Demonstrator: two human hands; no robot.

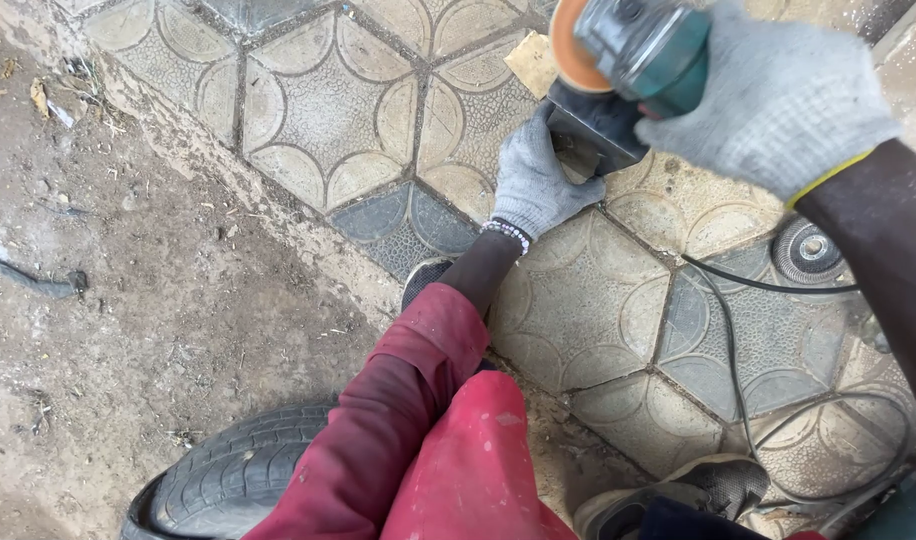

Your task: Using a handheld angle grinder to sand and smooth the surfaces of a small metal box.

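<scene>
Our right hand [778, 90] grips the grinder [633, 45]; our left hand [538, 180] clamps the metal piece [593, 135] on the paving [328, 110], a spare disc [806, 252] nearby.

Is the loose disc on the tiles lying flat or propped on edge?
Flat. The spare disc shows its full round face and centre hole to the head camera, resting on the patterned tiles beside the black cable, near the right hand.

Grinder [638, 45] above metal piece [593, 135]
</scene>
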